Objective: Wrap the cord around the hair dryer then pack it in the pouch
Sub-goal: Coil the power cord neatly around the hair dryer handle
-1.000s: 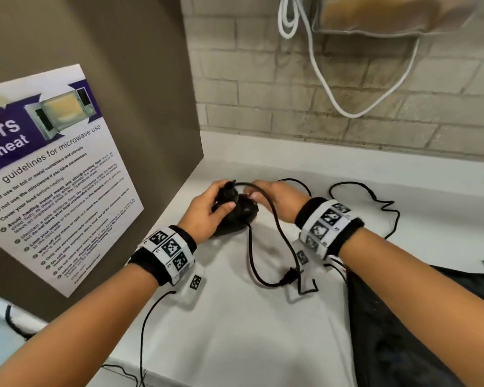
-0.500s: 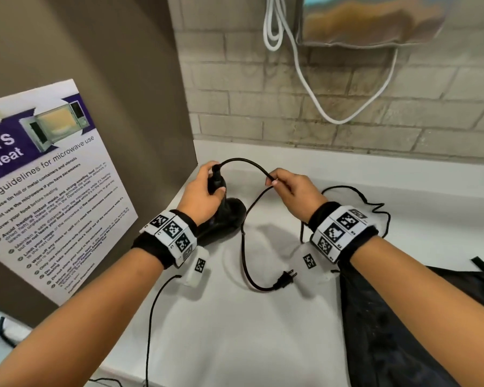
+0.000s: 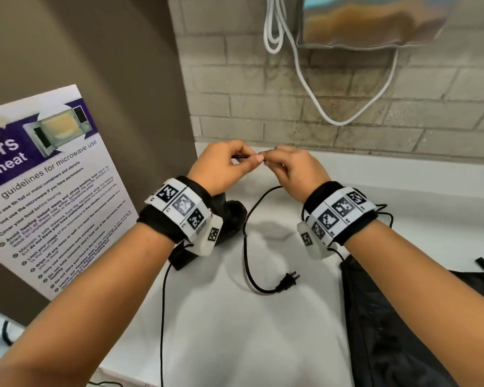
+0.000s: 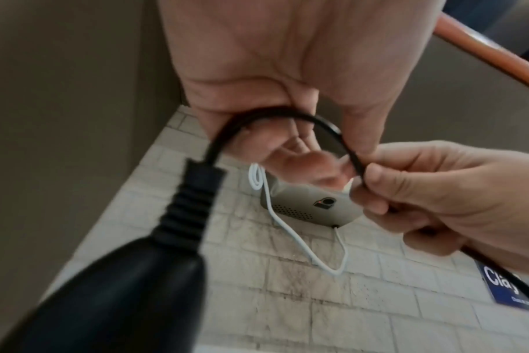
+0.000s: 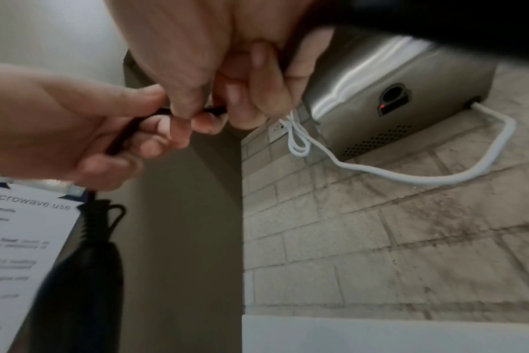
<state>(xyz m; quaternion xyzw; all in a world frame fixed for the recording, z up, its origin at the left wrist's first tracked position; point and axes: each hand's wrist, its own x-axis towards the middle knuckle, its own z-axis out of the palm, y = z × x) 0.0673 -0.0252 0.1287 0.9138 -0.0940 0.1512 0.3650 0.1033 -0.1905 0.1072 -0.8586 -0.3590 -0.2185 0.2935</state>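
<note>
The black hair dryer (image 3: 231, 219) sits under my left wrist, handle up; whether it touches the white counter (image 3: 235, 344) I cannot tell. Its black cord (image 3: 246, 247) leaves the ribbed collar (image 4: 190, 203), arcs through my left hand (image 3: 224, 166) and passes to my right hand (image 3: 294, 169). Both hands pinch the cord close together, raised near the back wall. In the wrist views the cord (image 4: 287, 114) bends between the left hand's fingers while the right hand (image 4: 438, 191) grips it just beside. The plug (image 3: 288, 283) lies on the counter. A black pouch (image 3: 403, 331) lies at the right.
A microwave-use poster (image 3: 53, 191) hangs on the brown panel at the left. On the brick wall above, a metal hand dryer (image 3: 375, 23) trails a white cable (image 3: 305, 79). Thin black wrist-camera wires (image 3: 162, 317) run across the counter's front.
My left hand has left the dryer's handle and now pinches the cord. Both hands have risen and come together at the back. The plug has stayed on the counter.
</note>
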